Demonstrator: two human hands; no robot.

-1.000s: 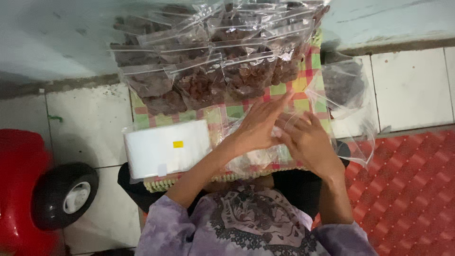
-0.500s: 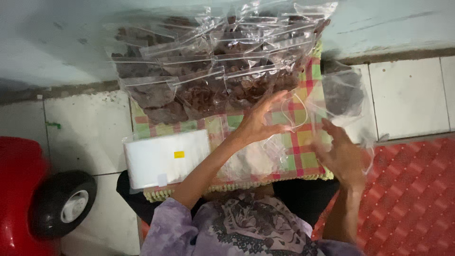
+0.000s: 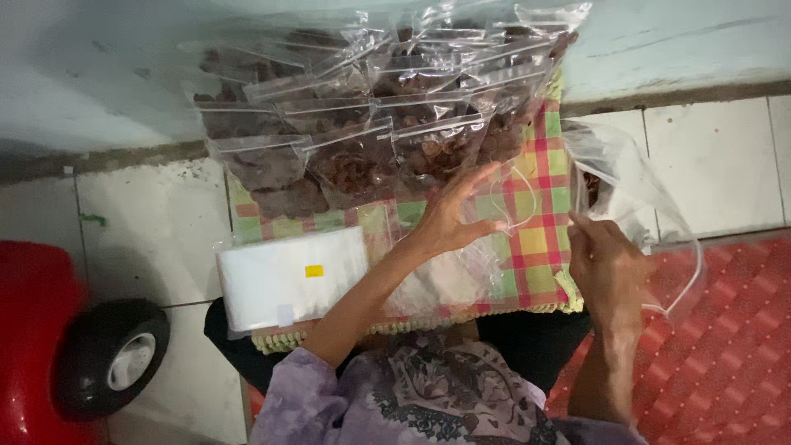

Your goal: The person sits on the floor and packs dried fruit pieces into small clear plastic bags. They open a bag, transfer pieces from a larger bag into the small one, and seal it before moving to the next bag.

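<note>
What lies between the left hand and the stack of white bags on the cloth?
In the head view, only the checked cloth shows between the left hand and the stack of white bags, with the left forearm crossing just below that stretch.

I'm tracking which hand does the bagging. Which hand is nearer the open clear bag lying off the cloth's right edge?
Right. The right hand grips the open clear bag at its rim, while the left hand rests apart from it on the checked cloth.

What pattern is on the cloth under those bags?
The cloth is a bright plaid of red, yellow and green checks, seen in the head view.
</note>
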